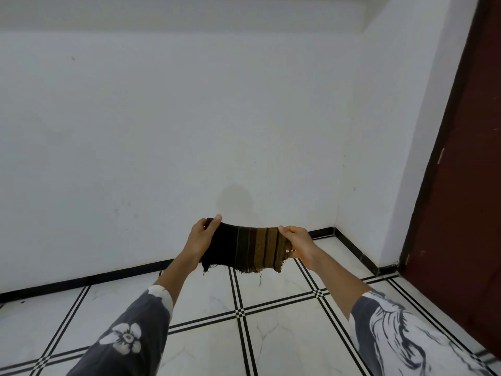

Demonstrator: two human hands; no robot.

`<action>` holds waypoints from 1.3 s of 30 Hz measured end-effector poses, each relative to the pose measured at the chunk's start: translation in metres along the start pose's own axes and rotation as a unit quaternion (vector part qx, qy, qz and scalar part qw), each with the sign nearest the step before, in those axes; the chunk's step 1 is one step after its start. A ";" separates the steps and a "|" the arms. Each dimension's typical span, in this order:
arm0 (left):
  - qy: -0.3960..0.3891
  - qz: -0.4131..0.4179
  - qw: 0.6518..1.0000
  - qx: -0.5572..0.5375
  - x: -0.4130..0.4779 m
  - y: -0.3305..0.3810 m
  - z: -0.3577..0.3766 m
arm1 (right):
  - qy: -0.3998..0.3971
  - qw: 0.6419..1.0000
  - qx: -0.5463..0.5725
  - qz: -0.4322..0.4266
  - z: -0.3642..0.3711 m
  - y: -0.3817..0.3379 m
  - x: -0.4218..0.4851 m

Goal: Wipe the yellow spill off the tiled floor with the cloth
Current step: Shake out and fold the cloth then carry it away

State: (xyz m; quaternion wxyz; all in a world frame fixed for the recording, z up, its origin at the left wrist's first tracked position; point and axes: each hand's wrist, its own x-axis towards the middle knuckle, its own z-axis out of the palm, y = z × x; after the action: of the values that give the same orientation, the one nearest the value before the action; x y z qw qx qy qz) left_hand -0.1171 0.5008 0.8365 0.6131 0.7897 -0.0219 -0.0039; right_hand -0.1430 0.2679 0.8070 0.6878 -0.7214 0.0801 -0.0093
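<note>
Black at one end and banded in ochre and brown at the other, the cloth (245, 246) hangs in the air, pulled out flat between both hands, with its frayed lower edge trailing loose threads. It is off the tiled floor (273, 329), which lies below it and nearer the person, white with dark double lines.

No yellow spill shows on any tile in view, so the wiping has not begun. This looks like the readying step, with the cloth spread and checked before use. The next move calls for finding the spill, which must lie outside this view, then bunching or folding the cloth into one hand, lowering it and pressing it flat on the tiles.

At the black end of the cloth, the left hand (202, 238) pinches the edge, with the thumb over the top and the fingers behind the fabric. At the striped end, the right hand (296, 244) is closed round the gathered edge in the same way. Neither hand holds anything else.

Patterned grey-and-white sleeves (127, 335) cover both forearms below the cloth. Behind it stands a plain white wall (162, 118) with a black skirting strip (81, 280) at its foot. Well off to the striped end's side is a dark red door (461, 185).
</note>
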 end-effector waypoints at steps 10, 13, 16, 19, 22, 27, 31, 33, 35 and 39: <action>-0.183 -0.012 0.983 0.001 -0.043 0.006 0.137 | 0.198 0.970 0.003 0.139 -0.055 0.099 -0.071; -0.247 -0.052 0.968 0.007 -0.073 -0.006 0.195 | 0.239 0.954 -0.065 0.167 -0.113 0.127 -0.125; -0.311 -0.072 0.948 0.002 -0.117 -0.001 0.252 | 0.298 0.933 -0.105 0.174 -0.180 0.142 -0.194; -0.372 -0.070 0.926 -0.008 -0.168 0.017 0.311 | 0.367 0.903 -0.153 0.161 -0.244 0.150 -0.269; -0.441 -0.045 0.896 -0.007 -0.249 0.046 0.384 | 0.445 0.858 -0.185 0.179 -0.312 0.156 -0.371; -0.526 -0.018 0.850 -0.007 -0.388 0.090 0.507 | 0.556 0.778 -0.205 0.208 -0.421 0.171 -0.539; -0.553 -0.018 0.833 -0.022 -0.477 0.116 0.589 | 0.591 0.751 -0.209 0.208 -0.484 0.169 -0.637; -0.568 -0.029 0.822 -0.018 -0.528 0.131 0.632 | 0.610 0.736 -0.199 0.217 -0.517 0.170 -0.692; -0.579 -0.029 0.815 -0.016 -0.571 0.147 0.667 | 0.622 0.725 -0.192 0.225 -0.546 0.171 -0.734; -0.606 -0.012 0.795 -0.019 -0.638 0.182 0.737 | 0.654 0.700 -0.176 0.225 -0.605 0.180 -0.787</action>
State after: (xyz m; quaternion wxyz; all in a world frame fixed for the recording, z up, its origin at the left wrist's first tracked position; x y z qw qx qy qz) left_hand -0.7844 -0.2327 0.8165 0.4895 0.6139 -0.3792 -0.4895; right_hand -1.0130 -0.2380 0.7363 0.3043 -0.6019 0.6703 -0.3096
